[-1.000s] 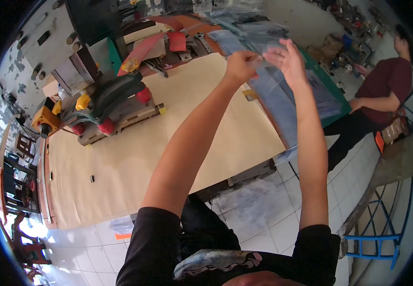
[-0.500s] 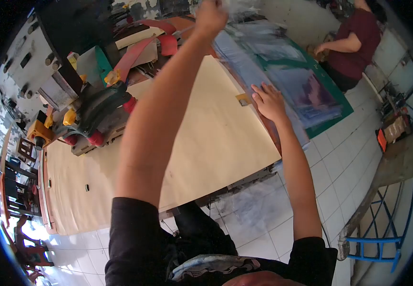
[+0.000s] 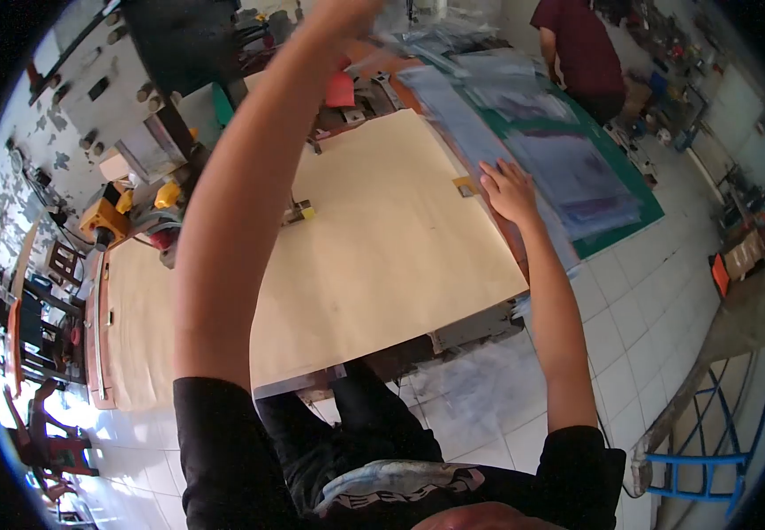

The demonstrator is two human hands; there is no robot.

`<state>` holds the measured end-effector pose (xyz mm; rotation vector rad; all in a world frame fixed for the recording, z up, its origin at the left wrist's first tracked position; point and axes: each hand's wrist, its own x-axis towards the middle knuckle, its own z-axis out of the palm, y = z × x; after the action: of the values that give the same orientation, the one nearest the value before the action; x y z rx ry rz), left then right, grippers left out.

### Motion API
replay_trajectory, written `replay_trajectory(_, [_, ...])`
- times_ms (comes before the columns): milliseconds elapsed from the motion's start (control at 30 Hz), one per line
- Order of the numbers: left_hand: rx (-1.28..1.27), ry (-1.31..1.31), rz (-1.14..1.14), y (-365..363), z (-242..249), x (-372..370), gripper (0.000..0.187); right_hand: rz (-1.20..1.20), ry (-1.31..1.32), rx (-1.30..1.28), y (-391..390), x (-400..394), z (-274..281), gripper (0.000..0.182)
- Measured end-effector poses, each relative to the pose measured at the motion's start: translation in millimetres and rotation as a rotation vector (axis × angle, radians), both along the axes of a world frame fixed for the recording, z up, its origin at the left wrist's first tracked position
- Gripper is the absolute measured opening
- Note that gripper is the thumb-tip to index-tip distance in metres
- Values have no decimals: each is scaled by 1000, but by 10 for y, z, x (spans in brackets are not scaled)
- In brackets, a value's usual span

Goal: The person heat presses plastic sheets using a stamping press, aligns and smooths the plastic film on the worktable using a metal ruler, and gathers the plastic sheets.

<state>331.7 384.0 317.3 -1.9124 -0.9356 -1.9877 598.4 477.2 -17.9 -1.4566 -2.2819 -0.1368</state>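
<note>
Plastic sheets, clear and bluish, lie stacked along the far right of the table, partly over a green cutting mat and beside the bare tan tabletop. Look thin, light and floppy, probably slick against one another, likely to slide or cling rather than lift cleanly; best taken by an edge or corner, pinched, with the rest of the stack pinned flat. Right hand rests palm down on the near edge of the stack, fingers spread wide, holding nothing, only pressing. Left hand raised high at the top edge of the view, blurred and partly cropped; seems to meet a smeared bit of film, but cannot tell whether closed on it or open. Beyond the left arm, a clutter of tools with yellow and red parts, a red piece, and a grey panel with holes. Another person in a dark red shirt stands at the far end of the mat, well apart. No brand, label or writing readable anywhere; lettering on the shirt at the bottom edge too distorted to make out.
</note>
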Motion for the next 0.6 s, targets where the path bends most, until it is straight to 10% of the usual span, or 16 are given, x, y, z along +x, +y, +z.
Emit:
replay_trajectory(333, [-486, 261, -244, -1804, -1513, 150, 20, 198, 148, -2, -175, -72, 288, 63])
replay_trajectory(433, [-569, 266, -411, -2157, -1779, 21, 19, 460, 1200, -1697, -935, -410, 559, 69])
replay_trajectory(600, [-561, 251, -654, -2711, -2135, -264, 20, 360, 1471, -1861, -1443, -928, 580, 67])
